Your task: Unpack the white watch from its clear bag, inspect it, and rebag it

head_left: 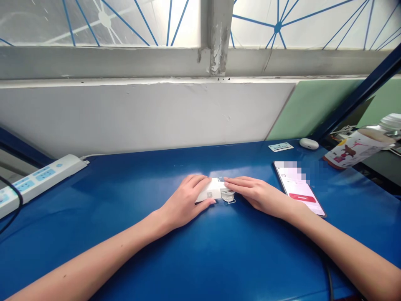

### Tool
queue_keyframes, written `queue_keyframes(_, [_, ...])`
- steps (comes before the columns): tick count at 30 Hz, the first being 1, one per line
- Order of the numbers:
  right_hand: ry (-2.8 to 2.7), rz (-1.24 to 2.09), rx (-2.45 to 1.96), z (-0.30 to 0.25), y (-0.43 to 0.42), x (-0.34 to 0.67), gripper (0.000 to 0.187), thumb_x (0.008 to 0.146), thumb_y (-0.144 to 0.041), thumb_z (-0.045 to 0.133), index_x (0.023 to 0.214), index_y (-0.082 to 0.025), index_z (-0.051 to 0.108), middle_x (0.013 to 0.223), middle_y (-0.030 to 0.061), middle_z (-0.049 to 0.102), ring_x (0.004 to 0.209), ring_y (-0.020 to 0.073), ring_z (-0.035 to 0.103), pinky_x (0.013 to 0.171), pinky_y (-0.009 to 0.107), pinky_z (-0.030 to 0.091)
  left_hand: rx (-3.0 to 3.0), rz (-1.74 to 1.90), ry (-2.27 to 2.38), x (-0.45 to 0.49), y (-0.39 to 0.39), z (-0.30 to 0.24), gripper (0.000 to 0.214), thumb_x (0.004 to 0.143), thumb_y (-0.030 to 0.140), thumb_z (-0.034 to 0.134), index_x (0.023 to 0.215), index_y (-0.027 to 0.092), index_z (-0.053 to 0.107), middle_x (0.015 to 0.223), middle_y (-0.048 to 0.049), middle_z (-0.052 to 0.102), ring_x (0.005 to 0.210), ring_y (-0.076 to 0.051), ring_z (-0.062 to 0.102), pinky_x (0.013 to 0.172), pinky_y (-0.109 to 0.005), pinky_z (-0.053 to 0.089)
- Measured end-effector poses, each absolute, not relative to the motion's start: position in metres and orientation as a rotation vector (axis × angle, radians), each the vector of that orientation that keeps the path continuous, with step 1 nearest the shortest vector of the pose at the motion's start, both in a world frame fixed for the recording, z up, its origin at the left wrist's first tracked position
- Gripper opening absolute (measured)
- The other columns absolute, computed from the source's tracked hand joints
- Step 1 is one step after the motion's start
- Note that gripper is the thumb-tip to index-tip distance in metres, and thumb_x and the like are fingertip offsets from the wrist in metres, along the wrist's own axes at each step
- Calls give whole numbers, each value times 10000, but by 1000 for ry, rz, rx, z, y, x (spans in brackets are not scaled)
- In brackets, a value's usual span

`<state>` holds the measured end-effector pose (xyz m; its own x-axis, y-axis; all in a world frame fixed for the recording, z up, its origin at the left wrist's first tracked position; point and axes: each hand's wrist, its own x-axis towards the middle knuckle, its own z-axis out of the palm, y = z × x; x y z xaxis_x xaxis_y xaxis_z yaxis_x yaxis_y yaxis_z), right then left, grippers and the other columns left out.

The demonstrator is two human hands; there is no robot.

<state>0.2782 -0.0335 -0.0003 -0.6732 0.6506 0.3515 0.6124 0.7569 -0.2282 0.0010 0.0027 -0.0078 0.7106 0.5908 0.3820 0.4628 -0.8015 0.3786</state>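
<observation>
Grasps a small white box [211, 190] with the left hand [184, 202]: fingers curled over the far side, thumb pressed along the near edge. Pins it flat on the blue counter [125, 234], printed code on the near face, right between the two hands.

Meets the box's right end with the right hand [258, 194], fingers [238, 182] stretched out and close together, tips touching the box. Just under those fingertips, against the box: a small clear piece [228, 195] with a bead chain [232, 202]. Cannot tell whether this hand pinches anything or merely presses, thumb hidden.

Just right of the right hand, beside the wrist: a phone [299, 188], face up, screen lit, red bar near its lower end. Beyond the phone, farther from the hand toward the wall: a card [280, 146] and a white oval case [308, 144], near each other but apart. Farther right still: a printed bottle [357, 148] lying on its side.

Well left of the left hand: a white power strip [40, 177] with blue sockets, a dark cable [14, 194] crossing its near end. Straight ahead of both hands: a white wall [156, 117].
</observation>
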Motion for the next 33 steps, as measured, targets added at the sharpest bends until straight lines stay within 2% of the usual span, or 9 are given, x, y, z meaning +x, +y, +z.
queue_keyframes(5, [-2572, 126, -994, -2, -32, 274, 488, 967, -56, 420, 1432, -187, 493, 1421, 134, 574, 1286, 249, 568, 1026, 434, 530, 2683, 724, 845, 2, 2, -6, 425, 961, 386, 593, 1319, 165, 535, 1288, -138, 612, 1193, -296, 552, 1000, -476, 498])
queue_keyframes(11, [-2497, -53, -1080, 13, -35, 283, 298, 967, -190, 533, 1237, -210, 656, 1316, 119, 659, 1226, 293, 614, 1003, 481, 548, 2693, 698, 877, 3, 1, -6, 435, 966, 412, 577, 1331, 180, 536, 1300, -137, 613, 1206, -300, 552, 1007, -489, 494])
queue_keyframes(13, [-2462, -58, -1137, 17, -38, 284, 260, 962, -209, 542, 1174, -202, 692, 1274, 118, 684, 1283, 318, 565, 1015, 511, 537, 2697, 688, 901, 3, 1, -6, 437, 967, 406, 576, 1332, 171, 536, 1303, -144, 613, 1213, -305, 546, 1011, -494, 490])
queue_keyframes(16, [-2480, -15, -1205, 20, -44, 282, 246, 965, -259, 545, 1135, -184, 707, 1355, 127, 630, 1418, 345, 388, 1058, 549, 492, 2710, 693, 929, 3, 1, -6, 447, 966, 399, 575, 1340, 158, 530, 1307, -152, 608, 1218, -311, 541, 1010, -496, 489])
queue_keyframes(18, [-2504, 66, -1213, 18, -47, 278, 289, 961, -312, 562, 1191, -182, 680, 1442, 127, 553, 1455, 351, 307, 1073, 555, 477, 2721, 695, 923, 3, 1, -6, 441, 971, 402, 563, 1341, 164, 533, 1308, -151, 608, 1215, -315, 543, 1003, -501, 492])
queue_keyframes(22, [-2506, 220, -1184, 8, -51, 270, 478, 956, -383, 571, 1386, -178, 542, 1543, 136, 423, 1473, 341, 263, 1106, 537, 439, 2731, 704, 908, 3, 1, -7, 437, 974, 421, 549, 1335, 174, 540, 1302, -154, 611, 1199, -320, 555, 998, -516, 491])
queue_keyframes(28, [-2566, 381, -1203, 0, -53, 260, 665, 961, -487, 530, 1510, -142, 379, 1633, 175, 176, 1505, 346, 103, 1150, 553, 334, 2746, 689, 887, 3, 0, -5, 421, 969, 396, 569, 1311, 152, 544, 1301, -157, 608, 1206, -315, 545, 1011, -508, 484])
queue_keyframes(33, [-2595, 468, -1187, 5, -54, 255, 689, 941, -529, 543, 1495, -143, 407, 1645, 173, 87, 1505, 355, 37, 1160, 558, 295, 2782, 644, 864, 3, 1, -5, 418, 984, 406, 540, 1330, 171, 541, 1321, -158, 598, 1225, -317, 531, 1007, -509, 490])
